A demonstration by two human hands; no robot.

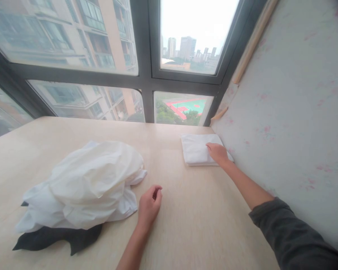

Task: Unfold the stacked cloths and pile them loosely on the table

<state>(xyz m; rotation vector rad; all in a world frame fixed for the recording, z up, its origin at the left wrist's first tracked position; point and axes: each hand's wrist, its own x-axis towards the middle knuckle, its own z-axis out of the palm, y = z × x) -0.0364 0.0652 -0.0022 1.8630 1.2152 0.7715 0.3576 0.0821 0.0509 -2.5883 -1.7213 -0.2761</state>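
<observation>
My right hand (216,153) rests on a folded white cloth (193,148) that lies flat near the wall. Its fingers are curled and pressed together; whether they pinch the fabric is hidden from me. Lower down, my left hand (150,204) hovers or rests over the pale surface, fingers curled in toward the thumb, with nothing visible in them. To its left sits a loose, crumpled heap of white cloth (90,183), close to the hand but apart from it. A piece of black cloth (56,238) sticks out from under the heap's near side.
The pale, wood-patterned surface (169,150) runs back to dark window frames (148,80). A wall with flowered paper (287,112) bounds it on the right, its paper peeling near the corner. Buildings and a sports court show through the glass.
</observation>
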